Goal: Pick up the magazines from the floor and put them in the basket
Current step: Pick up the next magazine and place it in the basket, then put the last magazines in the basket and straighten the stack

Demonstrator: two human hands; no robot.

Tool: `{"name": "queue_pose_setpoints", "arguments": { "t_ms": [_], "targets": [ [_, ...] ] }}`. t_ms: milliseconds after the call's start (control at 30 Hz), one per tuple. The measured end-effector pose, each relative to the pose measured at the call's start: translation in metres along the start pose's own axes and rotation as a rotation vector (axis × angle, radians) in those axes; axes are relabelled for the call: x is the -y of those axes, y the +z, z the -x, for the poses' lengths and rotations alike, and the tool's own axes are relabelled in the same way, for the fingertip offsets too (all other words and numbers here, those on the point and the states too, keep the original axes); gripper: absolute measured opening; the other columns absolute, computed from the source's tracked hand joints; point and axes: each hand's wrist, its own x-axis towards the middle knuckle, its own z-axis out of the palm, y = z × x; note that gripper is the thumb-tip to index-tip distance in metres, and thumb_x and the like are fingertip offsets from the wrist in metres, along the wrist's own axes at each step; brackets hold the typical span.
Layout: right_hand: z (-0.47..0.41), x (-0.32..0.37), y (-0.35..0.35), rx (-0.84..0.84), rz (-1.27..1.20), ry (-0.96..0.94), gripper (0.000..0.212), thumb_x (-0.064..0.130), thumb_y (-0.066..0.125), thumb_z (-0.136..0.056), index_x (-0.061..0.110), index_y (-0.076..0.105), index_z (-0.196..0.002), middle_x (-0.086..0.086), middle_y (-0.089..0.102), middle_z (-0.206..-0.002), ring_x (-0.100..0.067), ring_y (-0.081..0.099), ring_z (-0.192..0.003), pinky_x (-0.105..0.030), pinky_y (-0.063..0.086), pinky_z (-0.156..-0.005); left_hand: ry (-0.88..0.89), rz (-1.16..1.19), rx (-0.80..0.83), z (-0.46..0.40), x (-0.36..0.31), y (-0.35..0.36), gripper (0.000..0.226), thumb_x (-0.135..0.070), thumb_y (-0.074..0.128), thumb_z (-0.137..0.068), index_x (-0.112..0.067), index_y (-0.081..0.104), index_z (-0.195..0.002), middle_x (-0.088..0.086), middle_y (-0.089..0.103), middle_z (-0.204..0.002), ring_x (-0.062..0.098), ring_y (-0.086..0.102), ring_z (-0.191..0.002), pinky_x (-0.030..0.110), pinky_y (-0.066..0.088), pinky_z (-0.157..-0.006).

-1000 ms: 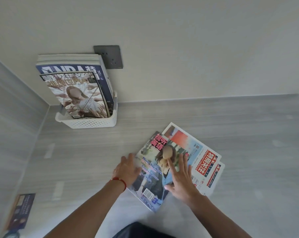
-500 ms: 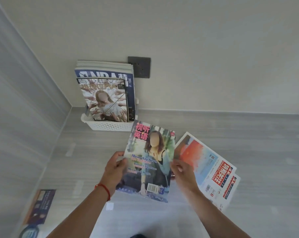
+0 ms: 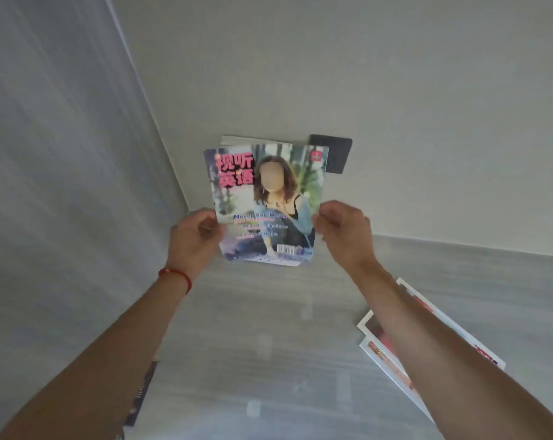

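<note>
Behind magazine (image 3: pixel 265 204), seemingly stacked magazines (image 3: pixel 237 140), wall socket (image 3: pixel 337 154).

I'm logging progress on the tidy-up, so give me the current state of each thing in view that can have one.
held magazine: lifted off the floor, upright, cover facing the camera, gripped at both side edges.
left hand: grips the magazine's left edge.
right hand: grips its right edge.
magazines on the floor: lying flat, partly hidden by the right arm.
stack behind: only its top edge shows.
basket: hidden.
</note>
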Motion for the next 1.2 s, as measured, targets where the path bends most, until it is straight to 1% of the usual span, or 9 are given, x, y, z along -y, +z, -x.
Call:
{"name": "queue_pose_setpoints", "arguments": {
  "t_ms": [167, 333, 567, 667, 767, 867, 1067, 1133, 1200],
  "targets": [
    [-0.046, 0.026, 0.033, -0.043, 0.088, -0.065, 0.017, 0.024, 0.061, -0.095, 0.018, 0.067, -0.080, 0.008, 0.069, -0.069, -0.012, 0.065, -0.066, -0.022, 0.046, -0.067, -0.077, -0.063, -0.104, -0.055, 0.002, 0.003, 0.028, -0.028, 0.066, -0.092, -0.021, 0.057, -0.067, -0.009, 0.070, -0.066, -0.008, 0.065, -0.061, 0.018, 0.052, -0.065],
    [-0.056, -0.001, 0.062, -0.024, 0.135, 0.039, 0.023, 0.020, 0.057, -0.096, 0.015, 0.063, -0.074, 0.007, 0.063, -0.062, -0.020, 0.061, -0.065, -0.023, 0.041, -0.059, -0.190, -0.084, -0.009, -0.078, 0.028, 0.017, 0.034, -0.030, 0.063, -0.098, 0.000, 0.067, -0.082, 0.017, 0.076, -0.085, 0.033, 0.075, -0.086, 0.047, 0.061, -0.085],
    [-0.060, -0.041, 0.096, -0.021, 0.060, 0.217, 0.023, 0.008, 0.059, -0.089, -0.004, 0.066, -0.070, -0.026, 0.064, -0.069, -0.038, 0.054, -0.064, -0.026, 0.034, -0.055, -0.293, -0.137, 0.077, -0.090, 0.047, 0.036, 0.045, -0.031, 0.058, -0.100, 0.010, 0.073, -0.089, 0.025, 0.076, -0.090, 0.038, 0.074, -0.090, 0.045, 0.056, -0.096],
    [-0.063, -0.049, 0.104, -0.017, 0.033, 0.251, 0.020, 0.005, 0.060, -0.087, -0.005, 0.068, -0.073, -0.028, 0.066, -0.074, -0.043, 0.062, -0.073, -0.024, 0.035, -0.058, -0.382, -0.141, 0.060, -0.094, 0.050, 0.043, 0.052, -0.037, 0.056, -0.100, 0.009, 0.076, -0.089, 0.024, 0.077, -0.090, 0.036, 0.074, -0.089, 0.045, 0.058, -0.089],
    [-0.066, -0.054, 0.106, -0.008, 0.048, 0.256, 0.019, 0.007, 0.059, -0.086, -0.002, 0.068, -0.072, -0.022, 0.066, -0.069, -0.027, 0.053, -0.058, -0.026, 0.033, -0.056, -0.457, -0.104, 0.049, -0.099, 0.050, 0.049, 0.046, -0.034, 0.059, -0.097, 0.007, 0.074, -0.080, 0.016, 0.074, -0.078, 0.029, 0.070, -0.074, 0.034, 0.058, -0.072],
    [-0.068, -0.056, 0.106, 0.003, 0.034, 0.286, 0.017, 0.009, 0.059, -0.082, 0.008, 0.069, -0.068, 0.005, 0.058, -0.049, -0.008, 0.045, -0.050, -0.024, 0.034, -0.050, -0.454, -0.116, 0.101, -0.098, 0.051, 0.052, 0.030, -0.021, 0.059, -0.091, -0.010, 0.062, -0.064, 0.007, 0.058, -0.064, 0.020, 0.052, -0.063, 0.023, 0.037, -0.056],
    [-0.048, -0.055, 0.095, 0.095, -0.053, 0.273, 0.019, 0.007, 0.059, -0.088, 0.016, 0.072, -0.099, 0.007, 0.073, -0.094, -0.002, 0.066, -0.080, 0.000, 0.042, -0.056, -0.451, 0.023, 0.173, -0.092, 0.052, 0.047, 0.028, 0.004, 0.061, -0.079, -0.021, 0.070, -0.073, 0.003, 0.071, -0.080, 0.024, 0.065, -0.081, 0.034, 0.056, -0.076],
    [-0.026, -0.060, 0.083, 0.061, -0.047, 0.207, 0.025, 0.006, 0.056, -0.091, 0.017, 0.071, -0.109, 0.008, 0.071, -0.101, -0.001, 0.066, -0.085, 0.001, 0.045, -0.064, -0.344, -0.115, 0.063, -0.077, 0.047, 0.048, 0.020, -0.001, 0.063, -0.081, -0.019, 0.063, -0.072, 0.002, 0.069, -0.083, 0.022, 0.062, -0.081, 0.033, 0.052, -0.069],
    [0.004, -0.071, 0.065, -0.016, 0.003, 0.111, 0.029, 0.001, 0.055, -0.090, 0.018, 0.071, -0.107, 0.007, 0.072, -0.101, -0.004, 0.066, -0.088, -0.007, 0.049, -0.073, -0.243, -0.066, -0.142, -0.050, 0.037, 0.051, 0.030, 0.002, 0.060, -0.082, -0.028, 0.064, -0.081, -0.002, 0.070, -0.095, 0.019, 0.065, -0.090, 0.033, 0.055, -0.079]
  ]
}}
